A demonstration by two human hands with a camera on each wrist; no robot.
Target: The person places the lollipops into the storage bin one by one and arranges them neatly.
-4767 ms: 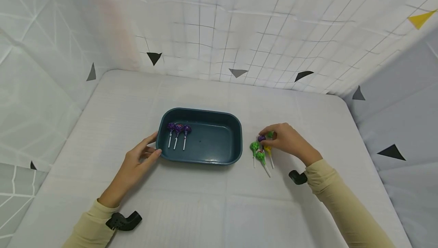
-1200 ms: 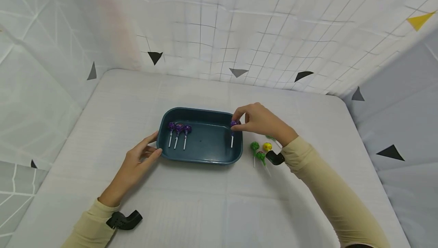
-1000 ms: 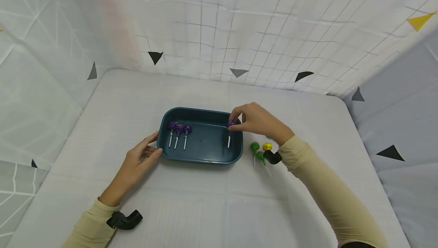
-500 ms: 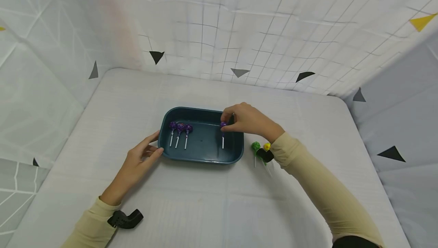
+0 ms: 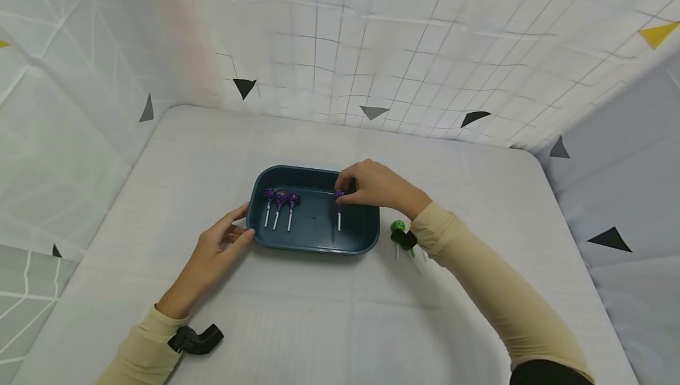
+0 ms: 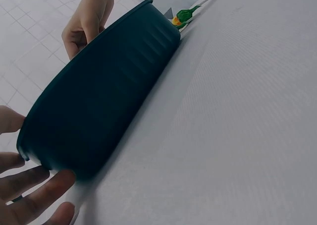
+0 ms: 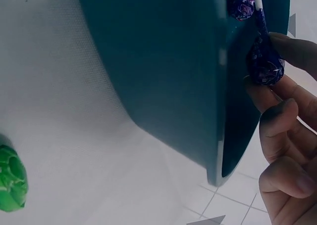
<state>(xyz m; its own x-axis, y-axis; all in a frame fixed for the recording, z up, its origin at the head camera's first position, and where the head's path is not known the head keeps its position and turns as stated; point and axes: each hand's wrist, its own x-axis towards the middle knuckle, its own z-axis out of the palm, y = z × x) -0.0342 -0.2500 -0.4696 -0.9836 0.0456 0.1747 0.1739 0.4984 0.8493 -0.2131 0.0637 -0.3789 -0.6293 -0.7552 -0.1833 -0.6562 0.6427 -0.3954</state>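
Pinched narrowly between thumb and fingertips of the right hand (image 5: 374,184), as the head view has it, is a purple lollipop (image 5: 339,194), inside the right half of the dark teal tray (image 5: 313,234). Its white stick (image 5: 339,222) points back toward the person. Left of the grip, in the same tray, three purple lollipops (image 5: 280,197) lie close side by side. Right of the grip and nearer the person, a green lollipop (image 5: 398,225) sits on the white table (image 5: 297,314), partly behind a black wrist camera (image 5: 402,238). Across the tray from the grip, the left hand (image 5: 212,252) has its fingers spread, touching the tray's end.

From the left wrist, I see those fingers against the outer wall, while the grip itself drops out of sight behind the far rim. Past it, a yellow lollipop (image 6: 176,21) shows beside green ones.

Over at the right wrist, the held lollipop's wrapped head is clear between the fingers. Another purple head sits just past it; whether the held one touches the tray floor, I can't tell.
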